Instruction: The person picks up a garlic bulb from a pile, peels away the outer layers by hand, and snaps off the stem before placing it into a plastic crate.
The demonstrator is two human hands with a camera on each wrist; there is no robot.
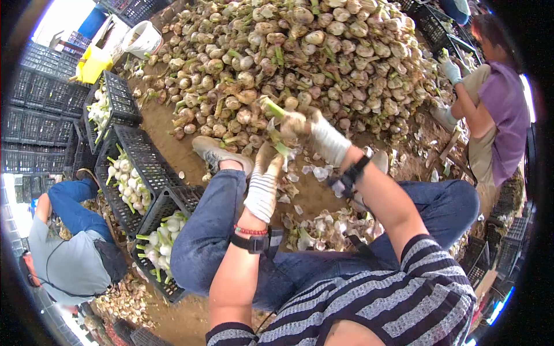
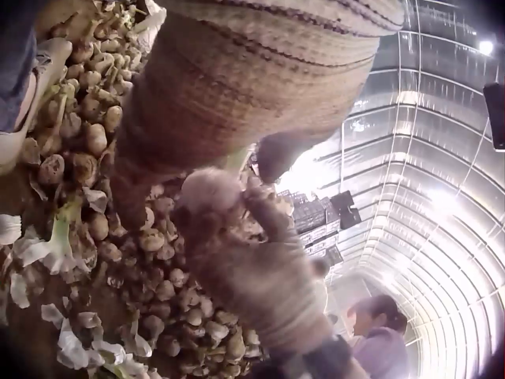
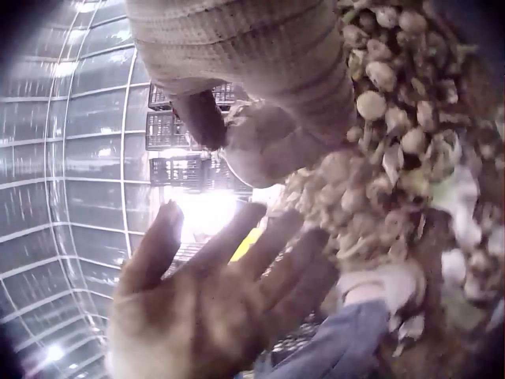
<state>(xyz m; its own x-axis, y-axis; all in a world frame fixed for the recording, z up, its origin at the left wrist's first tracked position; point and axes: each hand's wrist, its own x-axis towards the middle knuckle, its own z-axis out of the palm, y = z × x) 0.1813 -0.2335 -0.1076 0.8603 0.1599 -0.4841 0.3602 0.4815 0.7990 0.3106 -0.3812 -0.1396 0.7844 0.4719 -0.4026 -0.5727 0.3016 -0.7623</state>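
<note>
My gloved right hand (image 1: 328, 138) grips a garlic bulb (image 3: 264, 146) in front of the big garlic heap (image 1: 306, 57). A thick green stem (image 1: 273, 107) sticks out from the bulb toward the upper left in the head view. Just below it, my gloved left hand (image 1: 262, 187) reaches up, its fingers spread and apart from the bulb in the right wrist view. Green and white peel (image 1: 283, 149) shows by the left fingertips. Both striped gloves are stained brown, and the right hand is blurred.
Black crates (image 1: 144, 164) of cleaned white garlic stand to my left. Peeled skins (image 1: 329, 228) litter the ground between my legs. One person in purple (image 1: 502, 121) sits at the right; another in light blue (image 1: 75, 262) is at the left. A white bucket (image 1: 142, 39) stands at the back.
</note>
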